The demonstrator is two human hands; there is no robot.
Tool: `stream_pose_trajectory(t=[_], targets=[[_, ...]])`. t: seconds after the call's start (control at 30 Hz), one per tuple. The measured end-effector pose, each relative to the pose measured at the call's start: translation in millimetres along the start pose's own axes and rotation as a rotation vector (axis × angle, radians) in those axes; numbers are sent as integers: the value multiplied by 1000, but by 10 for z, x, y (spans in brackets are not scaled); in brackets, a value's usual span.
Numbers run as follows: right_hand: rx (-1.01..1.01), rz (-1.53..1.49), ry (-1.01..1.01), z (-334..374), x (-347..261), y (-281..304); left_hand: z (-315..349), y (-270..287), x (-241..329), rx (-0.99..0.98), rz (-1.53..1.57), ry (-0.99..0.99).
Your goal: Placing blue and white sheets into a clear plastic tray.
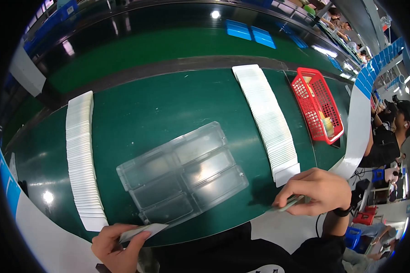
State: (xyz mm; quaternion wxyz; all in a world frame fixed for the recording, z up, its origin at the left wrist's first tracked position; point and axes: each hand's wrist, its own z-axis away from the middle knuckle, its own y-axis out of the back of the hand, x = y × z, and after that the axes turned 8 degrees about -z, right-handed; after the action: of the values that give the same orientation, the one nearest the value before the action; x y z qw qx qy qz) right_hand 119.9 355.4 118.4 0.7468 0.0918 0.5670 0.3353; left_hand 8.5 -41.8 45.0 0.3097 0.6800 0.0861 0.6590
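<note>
Nearest the body, the left hand (118, 248) pinches a pale flat card (143, 231) between thumb and fingers, its free end pointing right, at the near-left corner of the clear plastic tray (200, 150). The relation that seems to count most is this one: the tray lies ahead and to the right of the left fingers, ahead and to the left of the right ones, with its long axis slanting from lower left to upper right. The left hand is the nearer (the card overlaps the tray's edge in view, though whether they touch I cannot tell). The left hand sits low, thumb toward the right. The right hand (318, 193) comes in over the near-right edge of the table (168, 104), knuckles up and fingers curled, thumb and forefinger closed on a few thin pale pieces (290, 203) seen nearly edge-on; their exact count is hidden. Beyond the hands, the tray lies flat between two rows of overlapping white cards: the left row (81, 159) ends just beside the left hand, the right row (266, 123) just beside the right. Farther off, past the right row, stands a red basket (314, 109) holding some yellowish things, and across the dark border lie blue panels (238, 30) on a green surface.
</note>
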Motion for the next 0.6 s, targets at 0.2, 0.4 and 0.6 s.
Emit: stream_pose_trajectory(t=[0.2,0.4,0.6], targets=[[71,43,126,-657,-313,-109,-237,-408,175,125,-59,-115],[14,255,301,-1132,-313,-250,-303,-593,235,119,-247,-294],[-24,126,297,-1248,-211,-229,-337,-496,229,105,-327,-325]])
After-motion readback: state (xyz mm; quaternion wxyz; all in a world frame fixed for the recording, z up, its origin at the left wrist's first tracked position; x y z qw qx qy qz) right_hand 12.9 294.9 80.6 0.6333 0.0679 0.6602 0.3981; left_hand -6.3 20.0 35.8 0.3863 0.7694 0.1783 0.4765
